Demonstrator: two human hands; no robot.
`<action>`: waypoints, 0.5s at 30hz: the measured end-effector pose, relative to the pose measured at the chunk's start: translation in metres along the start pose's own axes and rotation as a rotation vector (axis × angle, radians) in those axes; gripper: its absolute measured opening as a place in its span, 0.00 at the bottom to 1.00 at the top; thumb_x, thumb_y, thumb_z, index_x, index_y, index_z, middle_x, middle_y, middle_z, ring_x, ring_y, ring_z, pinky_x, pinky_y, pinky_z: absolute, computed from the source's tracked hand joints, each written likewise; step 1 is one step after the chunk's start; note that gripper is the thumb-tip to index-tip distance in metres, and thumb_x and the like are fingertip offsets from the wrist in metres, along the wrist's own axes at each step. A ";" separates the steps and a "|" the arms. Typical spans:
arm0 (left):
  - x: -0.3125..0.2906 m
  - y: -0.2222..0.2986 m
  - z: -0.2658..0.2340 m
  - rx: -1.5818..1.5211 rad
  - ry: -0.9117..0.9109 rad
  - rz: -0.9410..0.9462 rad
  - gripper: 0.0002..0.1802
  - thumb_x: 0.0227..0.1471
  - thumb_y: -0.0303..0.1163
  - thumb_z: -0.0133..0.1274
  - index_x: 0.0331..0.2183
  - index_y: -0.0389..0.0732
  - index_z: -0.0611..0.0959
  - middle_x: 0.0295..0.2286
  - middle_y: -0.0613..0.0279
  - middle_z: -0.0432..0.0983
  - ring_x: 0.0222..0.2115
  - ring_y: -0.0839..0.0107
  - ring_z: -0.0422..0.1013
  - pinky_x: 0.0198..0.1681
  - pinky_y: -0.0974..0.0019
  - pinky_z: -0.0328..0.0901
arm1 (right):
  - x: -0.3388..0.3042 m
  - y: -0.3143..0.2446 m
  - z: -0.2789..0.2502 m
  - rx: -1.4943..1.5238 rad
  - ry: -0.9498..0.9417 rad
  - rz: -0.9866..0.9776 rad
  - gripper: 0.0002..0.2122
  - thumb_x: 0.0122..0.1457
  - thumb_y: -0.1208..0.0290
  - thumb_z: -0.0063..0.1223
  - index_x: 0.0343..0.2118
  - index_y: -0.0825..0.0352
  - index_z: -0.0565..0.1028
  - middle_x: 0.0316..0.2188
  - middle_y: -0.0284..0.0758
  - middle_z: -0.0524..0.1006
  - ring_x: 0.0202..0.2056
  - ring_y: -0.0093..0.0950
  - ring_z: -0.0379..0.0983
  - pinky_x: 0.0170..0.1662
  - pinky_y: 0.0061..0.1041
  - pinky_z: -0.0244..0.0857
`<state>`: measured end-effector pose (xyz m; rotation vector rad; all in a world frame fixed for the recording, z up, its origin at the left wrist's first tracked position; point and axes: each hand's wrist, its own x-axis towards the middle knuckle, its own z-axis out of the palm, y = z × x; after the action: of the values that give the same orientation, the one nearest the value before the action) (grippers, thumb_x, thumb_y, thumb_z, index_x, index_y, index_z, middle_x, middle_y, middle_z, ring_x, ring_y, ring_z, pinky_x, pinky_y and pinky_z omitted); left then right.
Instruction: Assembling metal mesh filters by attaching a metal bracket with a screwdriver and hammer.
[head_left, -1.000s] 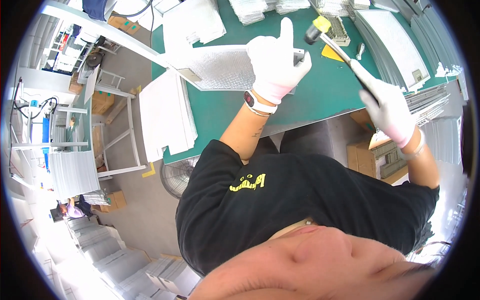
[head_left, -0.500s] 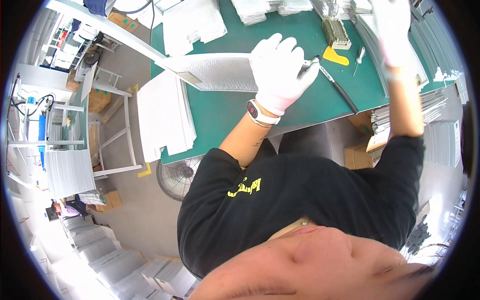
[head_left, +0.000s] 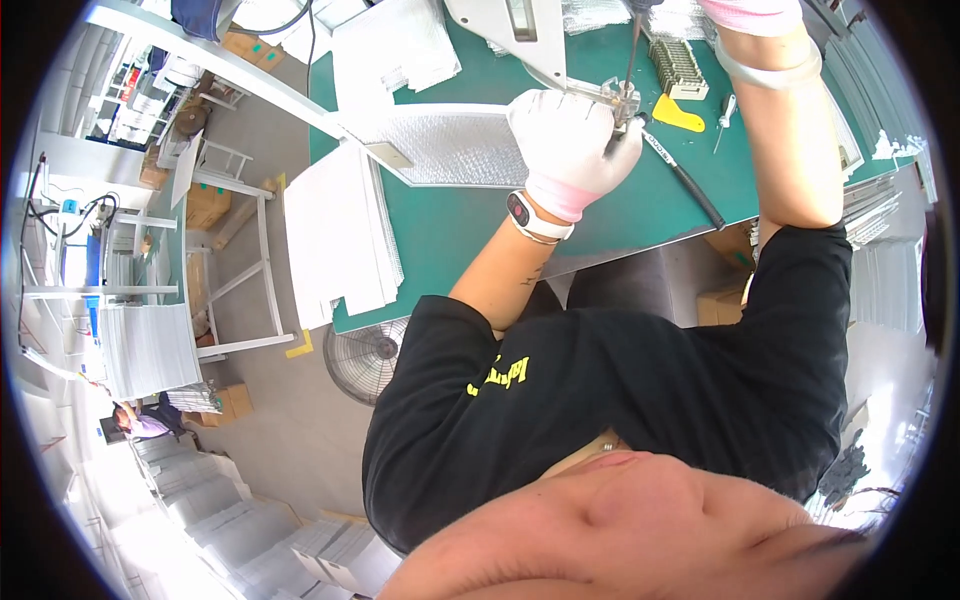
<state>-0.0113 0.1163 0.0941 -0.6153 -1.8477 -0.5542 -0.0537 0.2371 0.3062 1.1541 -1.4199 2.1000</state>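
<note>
One white-gloved left hand [head_left: 568, 145] is gripping the right end of a silver textured panel [head_left: 455, 145], which is stretching over the green desk [head_left: 430, 225] to the left of the yellow scraper [head_left: 678, 114]. Beyond the scraper and to its right, the right hand [head_left: 755, 12] is showing little more than its pink cuff, so its grip cannot be told, while a thin dark rod [head_left: 634, 50] is pointing down at a clear fitting [head_left: 622, 98] just left of the scraper. A black-handled tool [head_left: 692, 190] is lying nearer than the scraper, a screwdriver [head_left: 729, 103] is resting just right of it, and a ridged tray [head_left: 680, 72] is sitting just beyond it.
</note>
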 end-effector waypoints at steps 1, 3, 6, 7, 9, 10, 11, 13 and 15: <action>0.000 -0.001 0.000 -0.004 0.003 -0.004 0.10 0.38 0.42 0.62 0.22 0.48 0.80 0.20 0.65 0.71 0.24 0.61 0.67 0.34 0.55 0.56 | -0.001 0.001 0.001 0.004 -0.030 -0.014 0.04 0.64 0.69 0.53 0.37 0.63 0.75 0.26 0.26 0.74 0.25 0.14 0.69 0.27 0.13 0.64; -0.001 -0.001 -0.004 -0.004 -0.023 -0.002 0.10 0.38 0.40 0.62 0.25 0.48 0.82 0.21 0.67 0.72 0.25 0.62 0.68 0.35 0.55 0.57 | -0.005 -0.006 0.013 0.004 0.024 0.005 0.05 0.63 0.68 0.53 0.34 0.62 0.75 0.25 0.26 0.74 0.24 0.14 0.69 0.27 0.13 0.63; -0.001 0.000 -0.005 -0.010 -0.045 -0.007 0.10 0.38 0.38 0.62 0.28 0.49 0.84 0.21 0.69 0.73 0.25 0.63 0.69 0.36 0.55 0.57 | -0.007 -0.009 0.017 -0.024 0.003 0.080 0.06 0.63 0.66 0.54 0.33 0.63 0.75 0.23 0.25 0.73 0.23 0.14 0.69 0.25 0.13 0.62; 0.001 0.002 -0.005 -0.028 -0.040 -0.008 0.09 0.38 0.38 0.62 0.27 0.49 0.83 0.20 0.69 0.73 0.24 0.63 0.69 0.35 0.55 0.57 | -0.009 -0.008 0.017 0.008 -0.012 0.138 0.07 0.62 0.66 0.54 0.32 0.63 0.75 0.23 0.26 0.73 0.22 0.15 0.69 0.24 0.13 0.61; 0.005 0.010 -0.012 -0.034 -0.123 -0.033 0.08 0.38 0.38 0.62 0.26 0.49 0.83 0.20 0.69 0.72 0.23 0.63 0.68 0.34 0.55 0.57 | -0.020 -0.006 0.017 0.032 -0.019 0.193 0.07 0.62 0.66 0.55 0.31 0.64 0.74 0.22 0.26 0.73 0.22 0.16 0.69 0.23 0.13 0.61; 0.004 0.008 -0.017 -0.006 -0.209 -0.072 0.08 0.38 0.37 0.62 0.25 0.49 0.82 0.19 0.69 0.71 0.23 0.63 0.68 0.33 0.56 0.57 | -0.029 0.003 0.023 0.094 -0.086 0.251 0.07 0.62 0.66 0.54 0.32 0.65 0.74 0.22 0.27 0.72 0.21 0.16 0.69 0.22 0.14 0.59; 0.001 0.002 -0.018 0.011 -0.211 -0.077 0.08 0.38 0.37 0.62 0.25 0.49 0.82 0.19 0.69 0.71 0.23 0.63 0.68 0.33 0.56 0.57 | -0.037 0.013 0.027 0.157 -0.153 0.308 0.07 0.62 0.67 0.54 0.32 0.66 0.73 0.21 0.28 0.71 0.21 0.17 0.68 0.21 0.14 0.58; 0.001 0.003 -0.014 -0.143 -0.153 -0.066 0.08 0.37 0.36 0.63 0.23 0.48 0.80 0.18 0.67 0.70 0.22 0.63 0.67 0.31 0.57 0.57 | -0.028 0.035 0.019 0.397 -0.310 0.217 0.08 0.61 0.67 0.54 0.35 0.67 0.73 0.20 0.29 0.70 0.20 0.17 0.66 0.21 0.14 0.58; 0.006 0.009 -0.019 -0.180 -0.133 -0.049 0.06 0.39 0.33 0.62 0.24 0.47 0.81 0.19 0.64 0.71 0.21 0.63 0.67 0.28 0.58 0.59 | -0.024 0.042 0.017 0.645 -0.474 0.121 0.09 0.61 0.67 0.55 0.37 0.68 0.72 0.20 0.30 0.69 0.19 0.18 0.65 0.20 0.15 0.57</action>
<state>0.0057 0.1119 0.1068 -0.7431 -1.9557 -0.7328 -0.0601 0.2074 0.2646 1.9547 -1.0020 2.5841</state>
